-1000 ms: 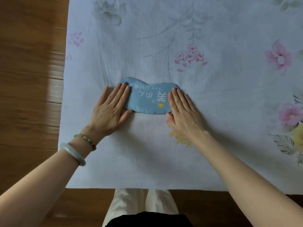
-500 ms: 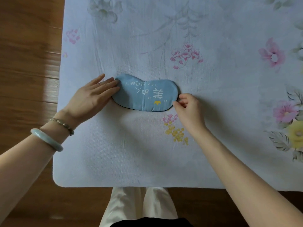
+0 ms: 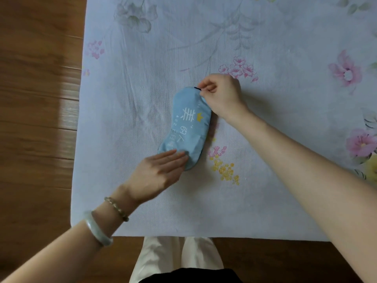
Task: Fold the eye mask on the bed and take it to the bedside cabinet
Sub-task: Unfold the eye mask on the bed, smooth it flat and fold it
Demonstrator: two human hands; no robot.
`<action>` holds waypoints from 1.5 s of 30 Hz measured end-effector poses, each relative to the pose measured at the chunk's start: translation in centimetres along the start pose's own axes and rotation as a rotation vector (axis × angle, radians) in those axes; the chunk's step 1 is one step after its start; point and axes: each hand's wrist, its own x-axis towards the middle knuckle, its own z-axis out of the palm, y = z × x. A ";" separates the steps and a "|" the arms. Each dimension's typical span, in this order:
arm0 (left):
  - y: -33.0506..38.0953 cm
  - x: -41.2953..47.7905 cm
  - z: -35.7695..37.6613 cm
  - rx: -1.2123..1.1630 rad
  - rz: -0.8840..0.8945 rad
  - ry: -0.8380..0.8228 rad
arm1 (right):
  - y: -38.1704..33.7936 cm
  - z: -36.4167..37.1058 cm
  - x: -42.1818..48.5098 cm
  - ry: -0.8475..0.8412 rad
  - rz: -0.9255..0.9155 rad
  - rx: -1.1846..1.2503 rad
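A light blue eye mask (image 3: 186,127) with white characters and a small yellow crown lies on the bed (image 3: 265,180), its long axis running from near-left to far-right. My right hand (image 3: 221,94) pinches the mask's far end, where a bit of dark edging shows. Fingers of my left hand (image 3: 159,172) lie flat and together on the mask's near end, pressing it onto the sheet. The mask lies unfolded, printed side up.
The bed is covered by a pale sheet printed with pink and yellow flowers (image 3: 224,168). Its left edge and near edge border a brown wooden floor (image 3: 36,119). My legs in pale trousers (image 3: 177,258) stand at the near edge. No bedside cabinet is in view.
The mask has turned from lying sideways to pointing away from me. My right hand moved to the far end and pinched it. My left hand moved toward me onto the near end.
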 end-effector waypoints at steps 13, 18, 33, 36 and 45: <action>2.6 1.5 2.4 0.029 -0.209 0.033 | 2.0 -1.1 -2.1 -0.071 -0.068 0.008; -2.3 0.2 -0.1 0.166 -0.257 0.022 | 5.7 -2.9 -8.1 -0.098 -0.019 -0.041; -6.5 7.0 -1.6 -0.079 -0.756 0.165 | 4.6 1.1 -13.5 -0.242 0.563 0.443; -6.4 7.6 -2.0 -0.304 -0.965 0.251 | 4.9 0.6 -12.7 -0.193 0.565 0.409; -4.5 3.6 -2.9 -0.455 -1.236 0.286 | 5.3 -1.9 -7.4 -0.006 0.252 0.162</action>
